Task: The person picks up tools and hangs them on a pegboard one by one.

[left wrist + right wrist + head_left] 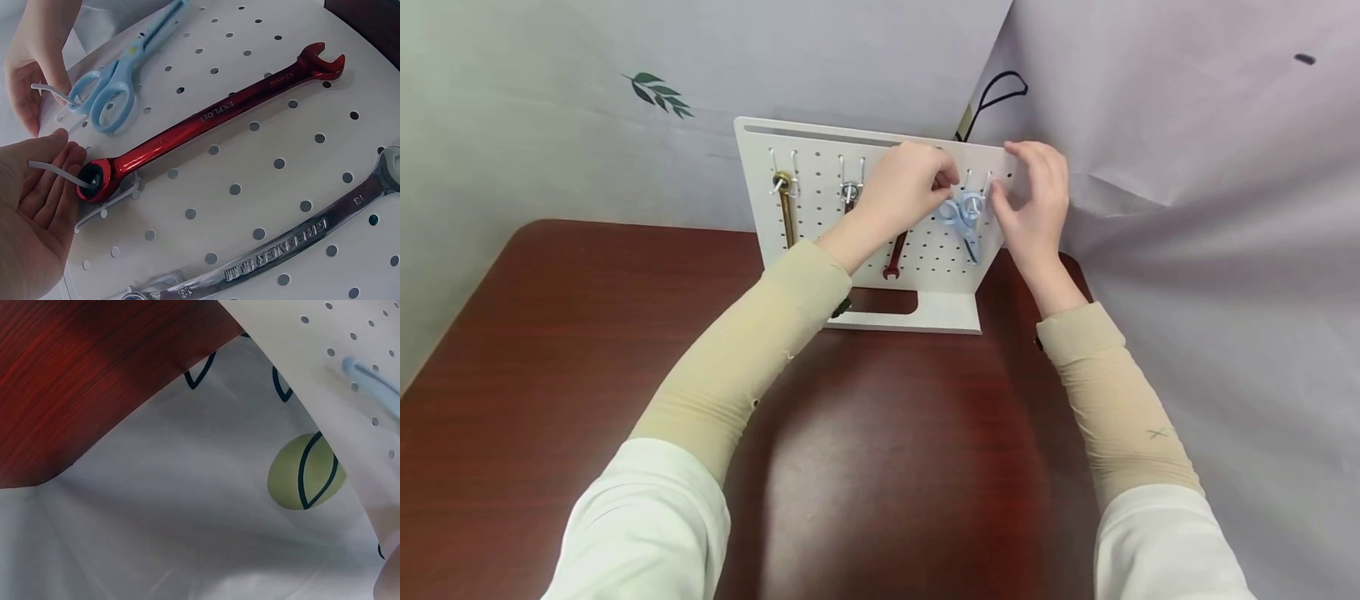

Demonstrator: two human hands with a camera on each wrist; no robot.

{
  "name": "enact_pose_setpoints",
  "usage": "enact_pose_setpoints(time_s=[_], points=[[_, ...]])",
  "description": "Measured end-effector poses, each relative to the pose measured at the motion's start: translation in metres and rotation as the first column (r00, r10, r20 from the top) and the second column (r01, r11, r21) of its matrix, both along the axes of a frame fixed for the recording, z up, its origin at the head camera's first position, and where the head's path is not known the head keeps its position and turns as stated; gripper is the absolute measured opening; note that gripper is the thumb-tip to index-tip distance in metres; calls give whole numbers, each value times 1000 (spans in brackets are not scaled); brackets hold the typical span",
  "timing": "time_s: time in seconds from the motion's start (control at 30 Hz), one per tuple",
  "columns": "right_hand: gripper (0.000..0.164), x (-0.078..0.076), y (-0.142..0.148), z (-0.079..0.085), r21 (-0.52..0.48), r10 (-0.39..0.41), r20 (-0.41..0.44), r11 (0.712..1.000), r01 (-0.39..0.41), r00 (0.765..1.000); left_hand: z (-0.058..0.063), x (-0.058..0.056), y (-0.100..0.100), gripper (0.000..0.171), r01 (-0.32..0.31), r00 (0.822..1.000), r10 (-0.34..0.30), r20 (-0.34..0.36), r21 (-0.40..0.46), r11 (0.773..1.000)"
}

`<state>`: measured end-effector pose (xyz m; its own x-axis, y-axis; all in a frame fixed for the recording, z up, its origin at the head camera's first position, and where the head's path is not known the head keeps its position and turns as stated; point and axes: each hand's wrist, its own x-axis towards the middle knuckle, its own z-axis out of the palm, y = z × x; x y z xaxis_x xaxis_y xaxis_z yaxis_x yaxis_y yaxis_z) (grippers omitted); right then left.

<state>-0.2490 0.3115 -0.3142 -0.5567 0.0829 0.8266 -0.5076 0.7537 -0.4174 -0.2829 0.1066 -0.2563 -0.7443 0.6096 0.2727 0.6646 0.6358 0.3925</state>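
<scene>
A white pegboard (865,142) stands upright on the table, tools hanging from its hooks. My left hand (904,190) is at the red combination wrench (206,122). In the left wrist view, its fingers lie against the wrench's ring end, and a white hook passes through that ring. My right hand (1037,196) holds the board's upper right corner, thumb in front beside the hook of the light-blue scissors (964,221). Only a sliver of the right hand (389,578) shows in the right wrist view.
A silver wrench (275,250) and a brass-coloured wrench (786,208) hang left of the red one. The dark red table (880,467) spreads before the board. Pale patterned cloth (1195,208) borders the right side. A black loop (1003,87) shows behind the board.
</scene>
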Motion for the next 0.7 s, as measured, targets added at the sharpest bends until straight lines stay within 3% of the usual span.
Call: enact_pose_setpoints(time_s=[0.33,0.57,0.7], points=[[36,3,-1,4,4,-12,37,1000,12,999,5,6,-17,28,78,997,-79,11,76,994],[45,4,3,7,108,19,44,994,-24,999,13,24,-58,32,62,995,-57,-82,63,996],[54,12,8,7,184,21,41,982,-28,999,7,36,-86,34,59,986,-48,-157,71,996]])
